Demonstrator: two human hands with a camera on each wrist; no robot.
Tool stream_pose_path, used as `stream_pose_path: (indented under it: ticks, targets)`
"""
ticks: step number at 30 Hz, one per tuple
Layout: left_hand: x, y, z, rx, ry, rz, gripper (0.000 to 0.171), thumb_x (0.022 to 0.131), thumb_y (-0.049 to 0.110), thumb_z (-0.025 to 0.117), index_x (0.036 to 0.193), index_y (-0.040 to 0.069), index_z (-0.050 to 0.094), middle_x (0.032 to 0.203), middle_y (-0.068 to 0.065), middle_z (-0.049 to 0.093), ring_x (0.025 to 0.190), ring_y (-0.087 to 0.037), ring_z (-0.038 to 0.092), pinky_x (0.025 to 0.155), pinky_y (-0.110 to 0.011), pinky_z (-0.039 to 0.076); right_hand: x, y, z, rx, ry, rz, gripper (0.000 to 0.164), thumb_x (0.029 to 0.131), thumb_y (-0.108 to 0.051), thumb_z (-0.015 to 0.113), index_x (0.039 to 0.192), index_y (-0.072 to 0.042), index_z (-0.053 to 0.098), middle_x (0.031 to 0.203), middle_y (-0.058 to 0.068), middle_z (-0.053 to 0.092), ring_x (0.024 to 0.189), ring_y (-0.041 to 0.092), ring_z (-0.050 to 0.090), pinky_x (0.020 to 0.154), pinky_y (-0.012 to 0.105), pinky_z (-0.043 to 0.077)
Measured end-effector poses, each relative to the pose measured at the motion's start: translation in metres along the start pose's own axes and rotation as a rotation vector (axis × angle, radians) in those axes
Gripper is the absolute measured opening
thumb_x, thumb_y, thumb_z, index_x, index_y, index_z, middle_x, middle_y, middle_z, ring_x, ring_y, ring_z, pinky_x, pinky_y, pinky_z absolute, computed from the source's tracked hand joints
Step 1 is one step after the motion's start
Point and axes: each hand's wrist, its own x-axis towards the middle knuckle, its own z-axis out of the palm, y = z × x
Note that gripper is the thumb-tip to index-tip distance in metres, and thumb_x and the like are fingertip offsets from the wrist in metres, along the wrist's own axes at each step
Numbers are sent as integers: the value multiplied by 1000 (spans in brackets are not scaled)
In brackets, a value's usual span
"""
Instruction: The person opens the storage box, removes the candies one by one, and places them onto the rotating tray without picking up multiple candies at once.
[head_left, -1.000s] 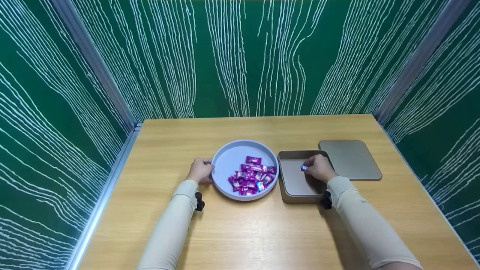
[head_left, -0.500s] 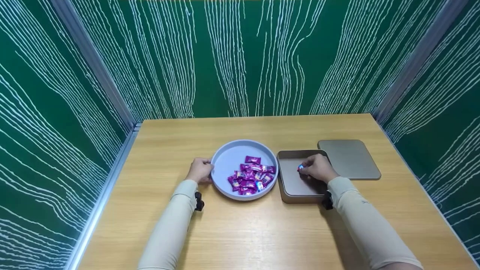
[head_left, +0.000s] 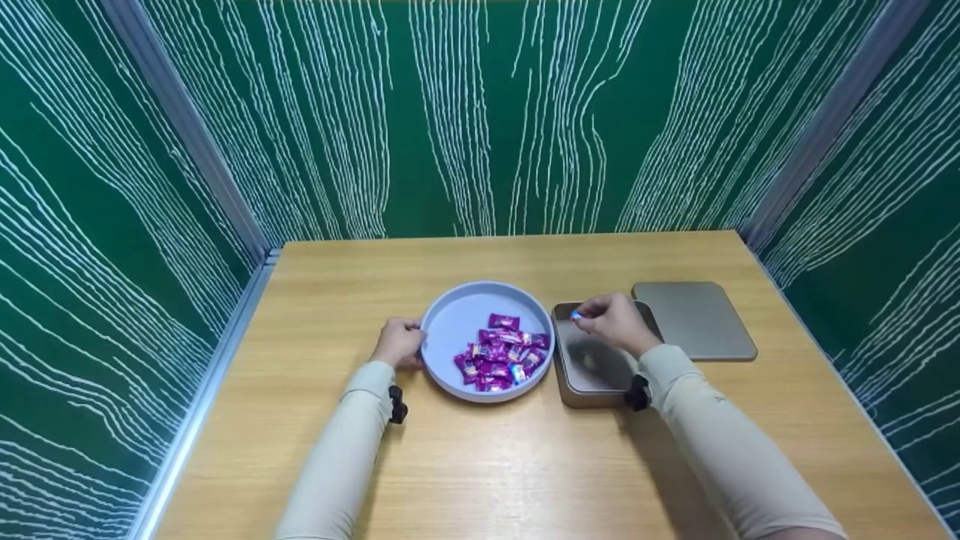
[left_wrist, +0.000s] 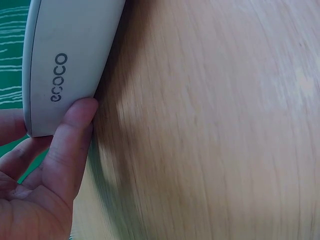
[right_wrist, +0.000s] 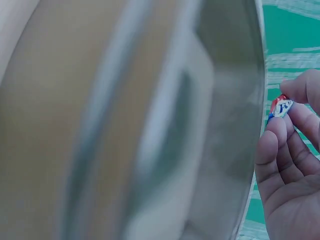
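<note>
My left hand (head_left: 397,343) holds the left edge of a round pale-lilac dish (head_left: 454,319). In the left wrist view, the thumb presses its outer wall below the word "ecoco" (left_wrist: 59,77), and the fingers are around the rim. Several pink-purple wrapped candies (head_left: 491,352) are heaped in the dish, one showing a blue and white wrapper (head_left: 517,373). Over a bronze rectangular tin (head_left: 596,400), my right hand (head_left: 616,324) pinches one small wrapped candy (right_wrist: 281,106), red, white and blue, between thumb and fingers. The part of the tin's inside under this hand is hidden.
A flat bronze lid (head_left: 694,322) lies on the wooden table (head_left: 480,465), behind and right of the tin. Dish and tin stand side by side, very close together. Green panels with white streaks (head_left: 450,112) border the table at the back and sides.
From low inside the tin, my right hand has risen and moved left and back with the candy, towards the dish. The left hand and the dish have stayed in place.
</note>
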Motion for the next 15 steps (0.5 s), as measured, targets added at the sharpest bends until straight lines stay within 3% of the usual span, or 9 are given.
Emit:
stream_pose_path:
  ticks: [5,15]
  targets:
    - [-1,0,0,2,11,-7,30,98,-3,60,122,-4,77,110,-20,72,79,-23,69,60,-35,67,1,-22,15,22,-1,-65,16,94,-8,79,106,2,83,99,14,81,86,15,68,75,18,57]
    - [-4,0,2,4,23,21,29,97,-1,61,120,-5,78,97,-14,69,74,-21,66,54,-33,64,3,-49,50,57,-5,-222,12,91,-1,81,101,5,83,94,17,81,81,11,67,75,19,55]
